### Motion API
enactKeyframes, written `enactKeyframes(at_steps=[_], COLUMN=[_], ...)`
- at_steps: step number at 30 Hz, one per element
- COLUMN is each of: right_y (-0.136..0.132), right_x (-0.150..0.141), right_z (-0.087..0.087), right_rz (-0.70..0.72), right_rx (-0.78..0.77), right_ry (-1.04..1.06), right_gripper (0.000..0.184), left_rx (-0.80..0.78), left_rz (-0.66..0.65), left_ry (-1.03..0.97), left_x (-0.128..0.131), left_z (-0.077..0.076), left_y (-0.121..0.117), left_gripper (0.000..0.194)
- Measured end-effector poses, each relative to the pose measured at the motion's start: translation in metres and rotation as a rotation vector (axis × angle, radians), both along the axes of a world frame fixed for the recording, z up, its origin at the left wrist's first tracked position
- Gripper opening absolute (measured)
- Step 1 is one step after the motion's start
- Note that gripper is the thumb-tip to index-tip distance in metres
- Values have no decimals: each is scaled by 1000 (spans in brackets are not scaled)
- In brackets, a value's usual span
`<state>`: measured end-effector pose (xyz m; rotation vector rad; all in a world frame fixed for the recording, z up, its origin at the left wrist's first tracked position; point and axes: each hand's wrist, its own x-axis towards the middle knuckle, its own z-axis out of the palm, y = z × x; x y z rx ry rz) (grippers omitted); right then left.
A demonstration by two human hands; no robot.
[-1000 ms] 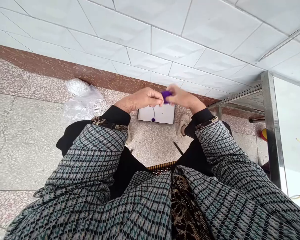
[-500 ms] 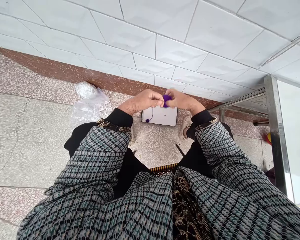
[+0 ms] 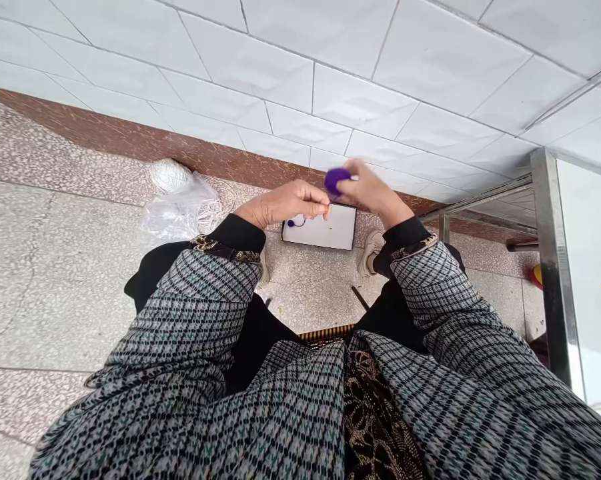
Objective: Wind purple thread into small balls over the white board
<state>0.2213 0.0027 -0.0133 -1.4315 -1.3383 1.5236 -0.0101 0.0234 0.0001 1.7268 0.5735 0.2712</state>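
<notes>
My right hand (image 3: 363, 187), a little blurred, grips a purple yarn ball (image 3: 336, 180) just above the tray. My left hand (image 3: 305, 201) is closed in a pinch on a thin purple yarn strand (image 3: 332, 199), which runs up to the ball. A spot of orange shows at the left fingertips, too small to make out. Below both hands lies a white tray (image 3: 330, 230) with a dark rim. On its left side rests a small purple tuft (image 3: 291, 223) with a short tail of yarn curving toward my left hand.
Left of the tray on the speckled floor are a white yarn ball (image 3: 170, 176), a clear plastic bag (image 3: 173, 212) and loose white strands (image 3: 211, 210). A tiled wall (image 3: 290, 127) stands ahead. A metal-framed table (image 3: 555, 267) is at the right.
My right hand has moved up and slightly right with the purple yarn ball, away from my left hand. The left hand stays nearly in place. The small tuft has shifted slightly up the tray.
</notes>
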Motion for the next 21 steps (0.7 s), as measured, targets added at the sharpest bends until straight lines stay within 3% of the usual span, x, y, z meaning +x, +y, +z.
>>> enactKeyframes(at_steps=[2,4,6,9,11,13,15,17,19,21], right_y=[-8,-13,-14,-7,-1,2,-1,-7,-14,-17], right_x=[-1,1,5,7,5,1,-4,-6,-5,0], right_z=[4,12,21,25,21,13,7,7,14,24], right_rz=[290,433,310,-52,-222,-282,-141,152,376,359], right_rx=[-83,-51,73,217,233,185,70,-60,-117,-45], right_ry=[4,200,429,577,535,354,91,-52,33,213], right_gripper=[45,51,60,63,57,49,44,44,47,54], left_rx=[35,64,91,87,38,-5,-13,8,35,51], left_rz=[212,389,430,223,28,-79,-53,92,305,488], left_ry=[-29,-21,26,109,110,70,25,0,-4,25], left_x=[-2,-2,-1,3,5,6,5,4,3,3], left_z=[-3,-8,-12,-12,-8,-2,1,1,-4,-10], left_y=[5,9,11,6,1,-2,-3,0,6,10], left_gripper=[16,16,18,16,16,17,17,14,15,17])
